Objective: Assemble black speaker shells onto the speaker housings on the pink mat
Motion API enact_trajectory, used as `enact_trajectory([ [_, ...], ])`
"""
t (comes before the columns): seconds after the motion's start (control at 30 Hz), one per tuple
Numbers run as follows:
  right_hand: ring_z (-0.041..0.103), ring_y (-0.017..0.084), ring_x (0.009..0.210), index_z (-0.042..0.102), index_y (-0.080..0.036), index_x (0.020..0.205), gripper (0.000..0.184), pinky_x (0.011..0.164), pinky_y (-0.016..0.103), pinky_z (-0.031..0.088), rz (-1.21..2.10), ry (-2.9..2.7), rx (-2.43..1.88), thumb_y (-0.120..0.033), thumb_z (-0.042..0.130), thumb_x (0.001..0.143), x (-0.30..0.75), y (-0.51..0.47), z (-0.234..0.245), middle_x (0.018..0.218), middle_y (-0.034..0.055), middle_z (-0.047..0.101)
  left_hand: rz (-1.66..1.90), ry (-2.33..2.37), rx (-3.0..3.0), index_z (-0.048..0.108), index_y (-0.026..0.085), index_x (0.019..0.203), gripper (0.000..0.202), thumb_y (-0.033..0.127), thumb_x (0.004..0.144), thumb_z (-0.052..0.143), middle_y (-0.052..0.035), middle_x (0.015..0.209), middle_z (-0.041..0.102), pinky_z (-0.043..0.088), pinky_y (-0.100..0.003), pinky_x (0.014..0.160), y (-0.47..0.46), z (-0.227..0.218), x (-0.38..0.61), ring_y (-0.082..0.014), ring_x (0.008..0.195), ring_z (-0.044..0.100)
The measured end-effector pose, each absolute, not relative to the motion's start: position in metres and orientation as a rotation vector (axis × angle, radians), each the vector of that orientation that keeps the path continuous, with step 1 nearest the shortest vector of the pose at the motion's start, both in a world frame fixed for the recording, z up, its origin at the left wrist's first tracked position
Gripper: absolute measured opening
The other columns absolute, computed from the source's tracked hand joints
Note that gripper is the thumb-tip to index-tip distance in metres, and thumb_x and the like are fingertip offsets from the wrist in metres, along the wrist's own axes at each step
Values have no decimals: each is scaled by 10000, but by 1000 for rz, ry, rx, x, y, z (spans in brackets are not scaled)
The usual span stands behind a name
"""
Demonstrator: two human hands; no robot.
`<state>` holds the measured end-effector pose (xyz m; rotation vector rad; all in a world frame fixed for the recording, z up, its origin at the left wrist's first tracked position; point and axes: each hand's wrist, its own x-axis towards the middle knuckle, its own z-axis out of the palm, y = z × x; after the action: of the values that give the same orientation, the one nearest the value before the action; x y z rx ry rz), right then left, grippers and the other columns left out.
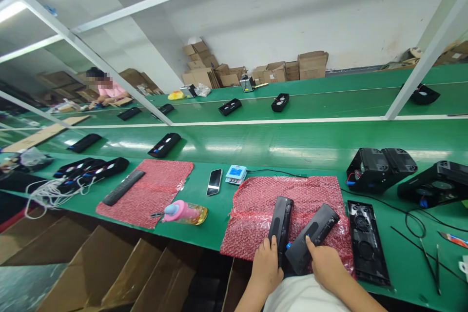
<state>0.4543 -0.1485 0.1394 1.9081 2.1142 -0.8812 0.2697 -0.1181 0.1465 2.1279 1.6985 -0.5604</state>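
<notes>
Two long black plastic housings lie on a red bubble-wrap sheet (pixel 266 200) at the near edge of the green bench. My left hand (pixel 266 269) grips the near end of the left black housing (pixel 281 218), fingers curled round it. My right hand (pixel 325 265) holds the near end of the right black housing (pixel 312 236), thumb pressed on its top face. The two housings angle apart, close together at my hands. A bit of blue shows between them.
A black speaker panel (pixel 366 241) lies right of the sheet, with black units (pixel 380 168), cables and tweezers (pixel 429 265) beyond. To the left are a phone (pixel 214 181), a small meter (pixel 236 174), a pink bottle (pixel 185 212) and a second red sheet (pixel 153 190). A person sits far left.
</notes>
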Motion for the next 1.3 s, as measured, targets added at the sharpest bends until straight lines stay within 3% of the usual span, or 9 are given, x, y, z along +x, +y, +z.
enact_trajectory([
  [0.13,605,229,956,475,-163,1265,488,826,327,444,-1115,2117,2181,-134,352,793,475,-152,129,1049,123,643,-570,1711,2110,308,64,1367,757,178,657,543,-193,1252,428,337,-392,951,-117,147,271,-302,1094,440],
  [0.23,613,228,914,476,-135,1208,416,786,324,448,-1193,1850,2527,-270,307,852,493,-152,119,982,114,651,-586,1719,2087,301,59,1368,745,178,674,542,-204,1270,416,335,-398,954,-117,150,274,-306,1111,433],
  [0.4,547,272,1061,164,-48,1371,638,835,356,429,-1090,1742,2742,-420,279,866,503,-147,104,1269,210,466,-564,1732,2097,310,68,1366,732,158,676,538,-191,1240,441,344,-393,941,-117,148,273,-298,1090,449],
  [0.5,524,295,1082,53,-144,1421,668,834,388,420,-1035,1789,2690,-469,253,873,496,-137,103,1229,196,473,-538,1744,2102,321,75,1362,703,153,695,527,-183,1232,448,350,-387,937,-118,144,272,-289,1081,456],
  [0.63,532,337,1022,193,-245,1410,621,816,421,401,-879,1783,2609,-501,305,855,481,-117,107,1072,179,494,-528,1770,2099,331,77,1358,702,141,690,539,-183,1231,449,360,-388,926,-119,140,272,-288,1070,462],
  [0.9,539,354,944,240,-231,1387,790,800,443,386,-1019,1488,2960,-565,509,724,452,-86,100,1060,169,411,-542,1806,2139,347,79,1351,704,151,679,546,-173,1180,479,359,-378,915,-121,136,275,-287,1059,470],
  [1.07,530,320,950,289,-235,1344,799,817,411,403,-1074,1447,3190,-405,613,633,453,-87,82,1051,130,398,-546,1809,2130,346,69,1350,696,132,680,526,-180,1177,477,362,-377,915,-121,137,277,-283,1053,475],
  [1.17,513,284,990,303,-214,1334,788,861,389,408,-1179,1611,3296,-307,584,604,475,-98,59,1065,110,419,-546,1798,2130,340,58,1351,693,139,689,528,-191,1194,467,359,-385,923,-121,139,277,-291,1060,470],
  [1.3,440,276,1124,410,-173,1268,654,981,414,337,-989,1823,3474,-292,515,633,516,-121,24,1165,121,466,-568,1790,2140,339,54,1351,694,134,690,533,-192,1172,482,366,-380,919,-122,141,279,-291,1055,478],
])
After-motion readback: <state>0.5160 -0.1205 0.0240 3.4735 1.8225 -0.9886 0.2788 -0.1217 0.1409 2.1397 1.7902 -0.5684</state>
